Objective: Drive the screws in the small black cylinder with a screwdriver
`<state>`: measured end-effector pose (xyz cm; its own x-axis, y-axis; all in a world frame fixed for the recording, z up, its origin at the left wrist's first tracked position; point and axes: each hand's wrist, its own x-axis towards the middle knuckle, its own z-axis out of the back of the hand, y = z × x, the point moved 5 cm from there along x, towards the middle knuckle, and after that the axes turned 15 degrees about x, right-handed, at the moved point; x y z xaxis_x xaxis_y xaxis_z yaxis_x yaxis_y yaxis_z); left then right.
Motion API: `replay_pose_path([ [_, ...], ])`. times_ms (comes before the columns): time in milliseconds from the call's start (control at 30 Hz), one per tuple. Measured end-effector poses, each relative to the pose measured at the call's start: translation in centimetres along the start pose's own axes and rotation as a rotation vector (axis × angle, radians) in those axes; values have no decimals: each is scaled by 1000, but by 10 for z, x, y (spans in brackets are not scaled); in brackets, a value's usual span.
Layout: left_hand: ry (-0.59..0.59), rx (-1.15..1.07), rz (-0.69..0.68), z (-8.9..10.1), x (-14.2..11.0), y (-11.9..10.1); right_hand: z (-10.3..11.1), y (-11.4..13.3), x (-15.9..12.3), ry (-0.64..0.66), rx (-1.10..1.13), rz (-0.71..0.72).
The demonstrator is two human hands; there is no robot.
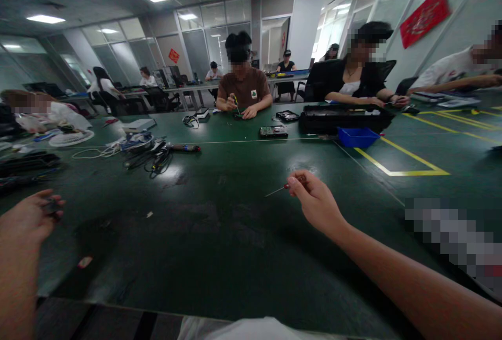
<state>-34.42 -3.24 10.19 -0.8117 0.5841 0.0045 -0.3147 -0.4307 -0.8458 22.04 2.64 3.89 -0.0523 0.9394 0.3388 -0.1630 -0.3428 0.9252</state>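
In the head view, the right hand [314, 201] was raised over the green table [235, 235], a little toward four o'clock of the frame's centre, its fingers pinched narrowly around the reddish handle of a small screwdriver [284, 188] whose thin shaft pointed toward nine o'clock, clear of the table top. The left hand [29, 219] sat at the frame's nine o'clock edge, well apart from the right, fingers curled around a small dark object [53, 206] too blurred to identify. Toward eleven o'clock lay a tangle of cables [145, 154] with a dark-handled tool [184, 147] just beside it. At one o'clock stood a blue bin [357, 137] touching a long black case [345, 117]. At twelve o'clock, across the table, a person in a brown shirt [243, 89] worked with both hands, and two dark devices [273, 131] lay near them.
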Motion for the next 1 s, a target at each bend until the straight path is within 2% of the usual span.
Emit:
replay_pose_path([
  [100, 92, -222, 1, -33, -2, -4, -1, 0, -1, 10, 14, 13],
  [233, 353, -450, -44, -89, -35, -45, 0, 2, -1, 14, 21, 13],
  [333, 545, -563, -105, -129, -69, -77, 1, 5, -2, 6, 11, 20],
  [433, 740, -596, -168, -166, -109, -99, 2, 9, -4, -3, 11, 40],
  [533, 924, -519, -287, -203, -159, -110, 3, 11, -6, -15, 41, 64],
  [600, 1006, -452, -381, -226, -193, -110, 4, 14, -7, -25, 36, 81],
  [700, 1051, -282, -587, -256, -235, -103, 6, 22, -9, -35, -17, 123],
  [767, 1012, -183, -718, -269, -250, -97, 8, 27, -10, -51, -47, 155],
  [900, 881, 17, -973, -277, -258, -85, 8, 30, -13, -71, -16, 208],
  [1000, 835, 66, -1053, -274, -255, -80, 6, 28, -14, -58, 26, 219],
])
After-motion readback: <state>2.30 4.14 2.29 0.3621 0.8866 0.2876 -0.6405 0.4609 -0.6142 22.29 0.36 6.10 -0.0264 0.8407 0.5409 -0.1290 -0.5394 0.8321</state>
